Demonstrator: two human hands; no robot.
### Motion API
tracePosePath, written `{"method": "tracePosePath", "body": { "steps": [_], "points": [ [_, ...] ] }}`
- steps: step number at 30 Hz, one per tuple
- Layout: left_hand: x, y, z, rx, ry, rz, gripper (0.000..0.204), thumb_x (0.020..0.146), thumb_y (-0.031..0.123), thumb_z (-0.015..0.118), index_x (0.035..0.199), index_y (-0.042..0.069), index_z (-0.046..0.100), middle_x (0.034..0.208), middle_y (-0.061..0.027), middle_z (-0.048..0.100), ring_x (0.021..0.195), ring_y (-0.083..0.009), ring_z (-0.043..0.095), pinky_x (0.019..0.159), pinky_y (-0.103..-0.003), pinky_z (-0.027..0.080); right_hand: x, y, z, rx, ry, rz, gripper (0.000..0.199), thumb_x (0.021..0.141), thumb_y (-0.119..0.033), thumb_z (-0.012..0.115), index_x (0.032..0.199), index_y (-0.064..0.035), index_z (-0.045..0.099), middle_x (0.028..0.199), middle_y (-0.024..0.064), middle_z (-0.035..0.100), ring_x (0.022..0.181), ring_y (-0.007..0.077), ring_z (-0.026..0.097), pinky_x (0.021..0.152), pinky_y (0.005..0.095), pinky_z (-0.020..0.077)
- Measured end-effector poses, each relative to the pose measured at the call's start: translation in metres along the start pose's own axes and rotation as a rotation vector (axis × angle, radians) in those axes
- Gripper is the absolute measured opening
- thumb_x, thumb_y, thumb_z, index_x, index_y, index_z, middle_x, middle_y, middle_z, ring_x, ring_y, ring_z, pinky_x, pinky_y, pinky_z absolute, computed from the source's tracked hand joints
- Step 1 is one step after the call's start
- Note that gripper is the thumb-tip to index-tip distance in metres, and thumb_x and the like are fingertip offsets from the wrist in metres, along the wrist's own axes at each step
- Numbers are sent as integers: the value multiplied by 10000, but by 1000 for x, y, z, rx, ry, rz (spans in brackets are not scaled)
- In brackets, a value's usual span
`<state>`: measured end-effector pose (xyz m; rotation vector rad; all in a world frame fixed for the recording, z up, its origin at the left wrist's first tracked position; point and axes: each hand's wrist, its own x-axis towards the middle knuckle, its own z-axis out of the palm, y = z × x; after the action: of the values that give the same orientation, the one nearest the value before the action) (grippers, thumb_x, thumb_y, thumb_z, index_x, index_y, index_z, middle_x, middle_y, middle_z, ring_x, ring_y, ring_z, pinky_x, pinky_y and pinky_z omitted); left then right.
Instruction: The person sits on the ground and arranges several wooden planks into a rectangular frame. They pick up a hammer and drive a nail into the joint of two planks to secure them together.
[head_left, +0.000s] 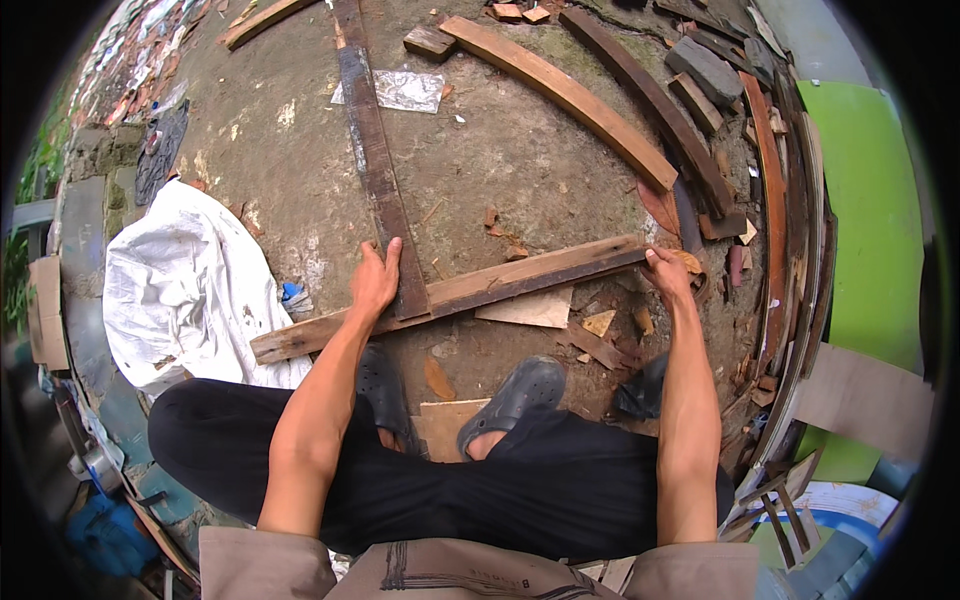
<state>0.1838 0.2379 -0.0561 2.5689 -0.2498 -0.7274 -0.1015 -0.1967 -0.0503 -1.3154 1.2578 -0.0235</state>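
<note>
A brown wooden beam [540, 275] lies crosswise in front of my feet. My right hand [668, 275] grips its right end, thumb on top. Against its middle rests the near end of a long dark plank [372, 170], which runs away from me and forms a T-like joint with it. My left hand [378, 278] is wrapped around the plank's left edge close to that joint, its thumb pointing up; the fingers' undersides are hidden. The beam's left end passes under my left forearm and reaches the white sack [190, 275].
Two loose beams, one light brown [570, 95] and one dark [655, 115], lie at the far right near a grey block [705, 70]. A clear plastic sheet [405, 90] is partly under the plank. Wood scraps and a pale board piece [527, 307] lie around my shoes [515, 395].
</note>
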Motion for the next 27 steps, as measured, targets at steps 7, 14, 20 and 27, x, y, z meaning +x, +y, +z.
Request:
{"method": "tracePosePath", "body": {
  "steps": [7,14,20,27],
  "points": [
    [-35,-15,-5,37,2,190,1012,899,725,469,1512,-43,227,1061,-305,650,1010,-459,620,925,-497,442,-9,-6,13,80,18,14,392,1040,-135,493,1394,32,508,1333,119,557,1216,241,544,1092,399,439],
    [-62,-56,-14,388,29,612,1337,561,466,919,1543,-41,168,1000,-140,637,947,-319,614,857,-390,458,-10,-6,22,71,58,34,398,1041,-127,488,1407,28,492,1393,120,522,1298,239,490,1130,424,390],
    [-50,-55,-23,286,-1,628,1362,549,501,915,1548,-35,160,962,-166,673,843,-341,644,765,-417,501,-13,-1,27,157,108,3,393,1033,-126,508,1395,29,508,1372,130,542,1263,260,524,1110,414,416],
    [-46,-60,-21,315,57,620,1372,558,486,909,1552,-49,129,983,-150,681,858,-316,641,749,-393,471,2,3,27,115,73,-41,375,1029,-146,528,1370,10,548,1332,116,568,1207,245,557,1072,385,449]
  ]
}}
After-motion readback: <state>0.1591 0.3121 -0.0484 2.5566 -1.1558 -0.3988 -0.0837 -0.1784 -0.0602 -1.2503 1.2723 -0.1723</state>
